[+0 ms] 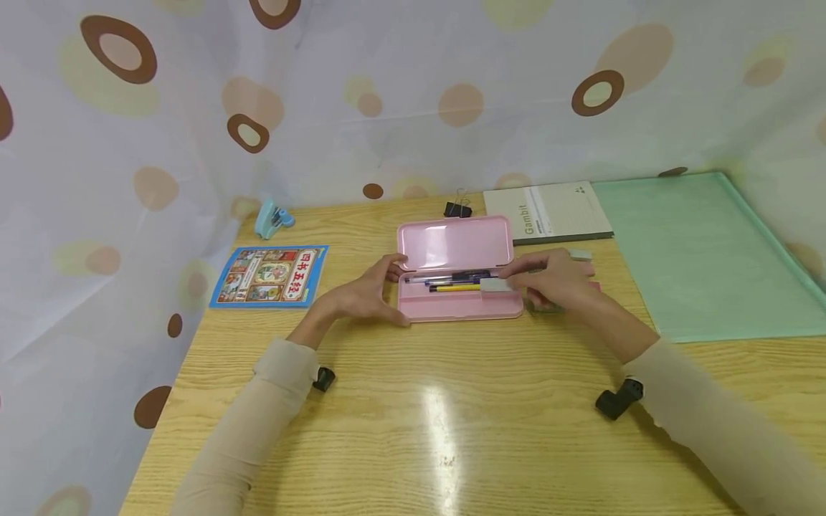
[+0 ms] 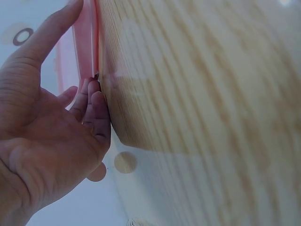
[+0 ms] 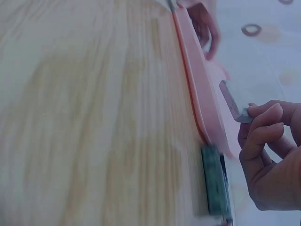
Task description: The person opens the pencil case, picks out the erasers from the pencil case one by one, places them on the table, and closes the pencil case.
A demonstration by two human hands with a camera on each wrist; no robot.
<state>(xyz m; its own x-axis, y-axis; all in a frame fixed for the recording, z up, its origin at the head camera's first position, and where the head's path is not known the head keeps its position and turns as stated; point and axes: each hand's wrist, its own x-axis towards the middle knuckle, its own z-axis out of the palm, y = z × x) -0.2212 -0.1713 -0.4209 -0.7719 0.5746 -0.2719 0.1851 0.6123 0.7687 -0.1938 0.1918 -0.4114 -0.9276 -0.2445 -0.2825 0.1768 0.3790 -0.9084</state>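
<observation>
Right hand [image 1: 555, 281] fingers pinch an eraser [image 1: 495, 285]; left hand [image 1: 368, 292] steadies the pencil case [image 1: 452, 304], fingers extended.

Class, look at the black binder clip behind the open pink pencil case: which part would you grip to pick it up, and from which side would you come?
Grip the binder clip by its wire handles, coming down from above. They stick up above the flat black body, so they probably offer the easiest pinch. Its front side is crowded by the lid of the pink pencil case.

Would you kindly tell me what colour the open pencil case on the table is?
The pencil case is pale pink, lid and tray alike; the head view shows it best.
</observation>
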